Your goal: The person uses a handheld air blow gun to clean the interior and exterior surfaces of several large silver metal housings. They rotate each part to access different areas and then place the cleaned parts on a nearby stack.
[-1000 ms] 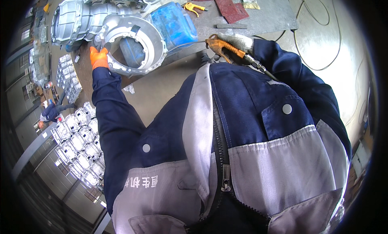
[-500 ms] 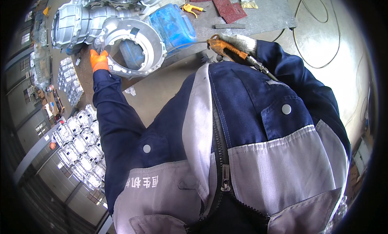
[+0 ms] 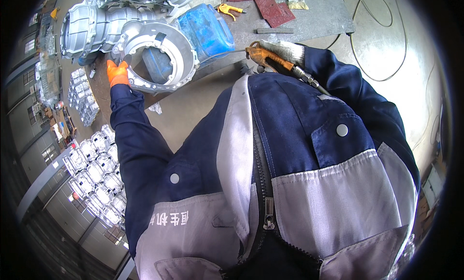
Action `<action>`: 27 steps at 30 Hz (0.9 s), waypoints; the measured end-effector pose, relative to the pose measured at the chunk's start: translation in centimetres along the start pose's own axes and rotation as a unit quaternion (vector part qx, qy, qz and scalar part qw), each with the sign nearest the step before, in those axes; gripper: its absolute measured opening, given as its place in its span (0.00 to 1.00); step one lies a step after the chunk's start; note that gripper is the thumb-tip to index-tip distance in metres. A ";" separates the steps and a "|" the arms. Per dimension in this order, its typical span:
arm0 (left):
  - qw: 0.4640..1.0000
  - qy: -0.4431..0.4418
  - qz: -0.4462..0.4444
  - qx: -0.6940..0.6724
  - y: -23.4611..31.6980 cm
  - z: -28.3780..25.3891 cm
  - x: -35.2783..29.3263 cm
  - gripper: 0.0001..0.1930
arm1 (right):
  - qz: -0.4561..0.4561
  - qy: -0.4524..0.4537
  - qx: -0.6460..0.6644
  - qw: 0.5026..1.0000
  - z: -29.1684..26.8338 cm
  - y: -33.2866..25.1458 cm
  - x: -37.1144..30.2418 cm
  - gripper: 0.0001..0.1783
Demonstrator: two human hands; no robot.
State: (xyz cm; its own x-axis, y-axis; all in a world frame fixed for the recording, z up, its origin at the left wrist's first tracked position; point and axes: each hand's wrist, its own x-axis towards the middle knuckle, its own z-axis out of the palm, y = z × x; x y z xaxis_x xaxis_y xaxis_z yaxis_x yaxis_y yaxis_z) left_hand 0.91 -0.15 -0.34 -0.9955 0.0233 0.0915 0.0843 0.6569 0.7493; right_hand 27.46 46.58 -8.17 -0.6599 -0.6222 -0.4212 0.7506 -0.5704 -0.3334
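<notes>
In an orange glove, my left hand (image 3: 118, 73) grips the left edge of a round cast-metal housing (image 3: 187, 62) with a wide central opening. The housing is tilted at the near edge of the workbench, beside a blue plastic jerrycan (image 3: 205, 29). My right hand (image 3: 286, 50), in a whitish glove, is closed around an orange air blow gun (image 3: 271, 54). Its thin nozzle points left toward the housing's right side; a hose fitting runs back under my right sleeve. The fingers of my right hand are partly hidden behind the gun.
More ribbed metal housings (image 3: 84, 28) lie at the bench's far left. On the grey bench (image 3: 324, 19) are a yellow blow gun (image 3: 231, 10), dark red abrasive sheets (image 3: 273, 11), a flat bar (image 3: 275, 31) and a brush (image 3: 297, 0). A hose (image 3: 354, 50) loops across the floor at right. Stacked castings (image 3: 96, 169) stand at left.
Both hands have shifted very slightly left, the housing and the orange blow gun with them. Both grips stay the same.
</notes>
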 end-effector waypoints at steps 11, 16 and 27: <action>0.999 -0.012 0.040 0.001 -0.5 -0.3 0.2 0.35 | 0.012 0.084 0.040 0.996 0.5 0.2 0.7 0.20; 1.000 0.003 0.021 0.004 0.1 -0.1 -0.1 0.35 | -0.019 0.021 -0.026 0.999 1.7 -0.3 0.3 0.22; 0.999 -0.013 0.010 -0.028 0.7 0.0 -0.4 0.29 | 0.090 0.107 -0.169 0.976 4.0 -2.7 -1.8 0.24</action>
State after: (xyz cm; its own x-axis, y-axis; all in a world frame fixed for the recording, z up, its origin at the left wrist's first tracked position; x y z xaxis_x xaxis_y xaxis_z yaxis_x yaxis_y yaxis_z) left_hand 1.33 0.25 0.16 -0.9943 0.0568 0.0899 0.1058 0.6126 0.7833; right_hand 26.50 47.16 -3.15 -0.5220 -0.5497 -0.6522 0.8453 -0.2311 -0.4818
